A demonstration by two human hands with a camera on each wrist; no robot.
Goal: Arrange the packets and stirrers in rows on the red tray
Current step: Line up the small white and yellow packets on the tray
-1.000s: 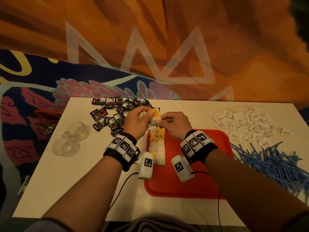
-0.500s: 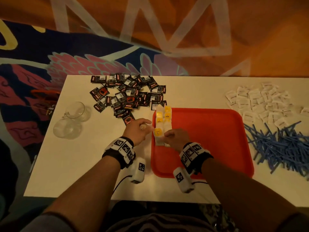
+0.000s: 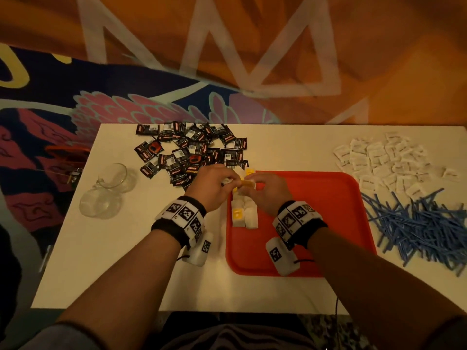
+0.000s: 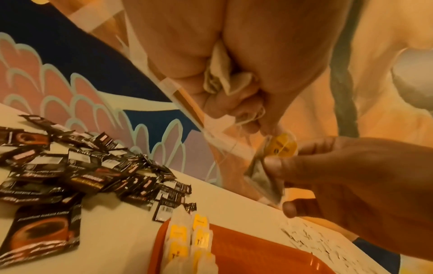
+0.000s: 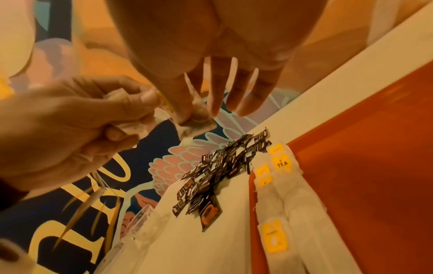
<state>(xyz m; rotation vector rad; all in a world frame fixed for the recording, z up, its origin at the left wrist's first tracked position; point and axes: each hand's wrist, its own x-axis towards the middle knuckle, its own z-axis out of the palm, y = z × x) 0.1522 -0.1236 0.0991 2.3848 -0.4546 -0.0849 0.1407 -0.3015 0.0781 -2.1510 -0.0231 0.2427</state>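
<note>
On the near half of the white worktop (image 3: 106,269), the red tray (image 3: 316,223) is lying right of centre, its right part bare. Along the tray's left edge, two rows of tea bags (image 3: 244,215) with yellow tags are running from near to far, side by side and touching; the right wrist view is showing the word TEA on one tag.

Just above the far end of those rows, both hands are meeting. The left hand (image 3: 211,184) is curling around a bunch of tea bags (image 4: 220,77), with paper corners and loose strings showing between its fingers (image 4: 234,103). The right hand (image 3: 267,189) is pinching a single tea bag (image 4: 264,178) between thumb and forefinger, while its other fingers (image 5: 243,87) are hanging straight and slightly spread. That bag's yellow tag (image 4: 282,145) is sitting between the two hands, close to the left fingertips; whether the left hand is also touching it is hard to tell.

To the left of the tray, two clear glass cups (image 3: 108,190) are lying near the worktop's left edge. To the right of the tray, a loose heap of blue stirrers (image 3: 424,226) is spreading toward the right edge.

Farther back, a pile of black coffee packets (image 3: 192,150) is lying scattered on the far left part of the worktop, its nearest packets just beside the tray's far left corner. On the far right, a pile of white packets (image 3: 386,162) is lying beyond the stirrers. Beyond the worktop, a patterned orange, blue and pink carpet (image 3: 227,59) is covering the floor.
</note>
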